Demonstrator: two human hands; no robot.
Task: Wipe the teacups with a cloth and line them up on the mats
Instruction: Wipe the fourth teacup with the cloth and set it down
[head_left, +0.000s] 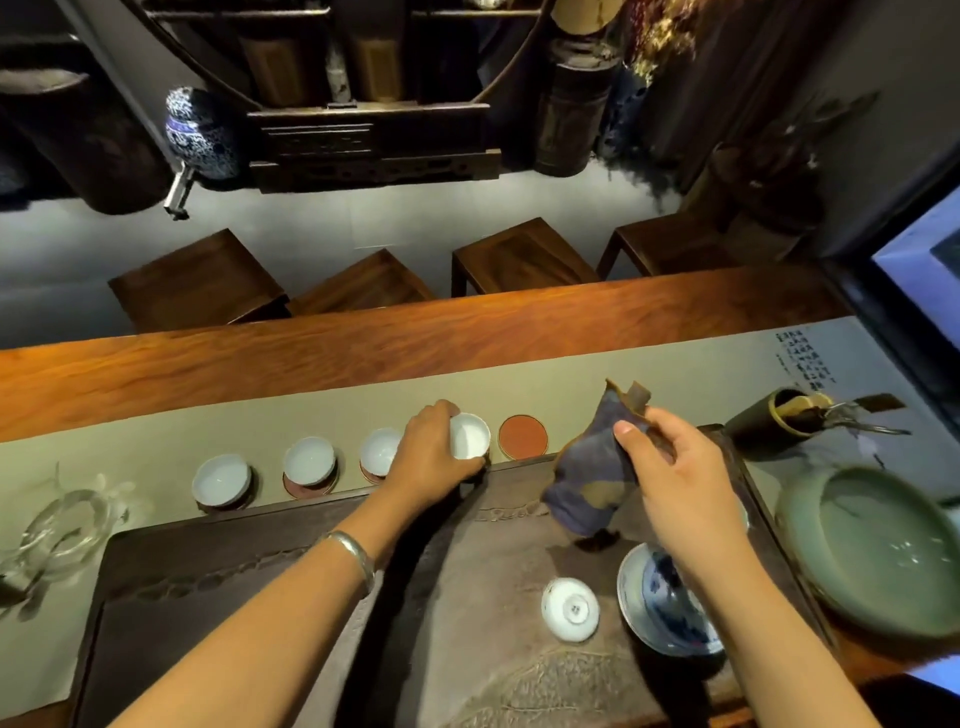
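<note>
A dim tea room is seen, with stools behind a long wooden worktop (363, 343) covered by a pale runner (649, 374) and a dark tea tray (260, 597). Four white teacups are lined along the runner's near edge; the fourth teacup (470, 435) is clamped in the grip of the left hand (434, 457) and is being set over a mat that is hidden beneath it. One red mat (522, 436) lies bare just beside it. The cloth (592, 467) is pinched in the right hand (680, 467), held above the tray.

If the cup is released off-centre, it could tip from the mat's rim or knock the third teacup (379, 451), which sits close by. The hanging cloth could drag across the lid (570, 609) or the blue-and-white bowl (660, 597) below the right wrist. That bowl is partly covered by the arm, so it cannot be told whether another cup remains there. The glassware (57, 525) at left is blurred.
</note>
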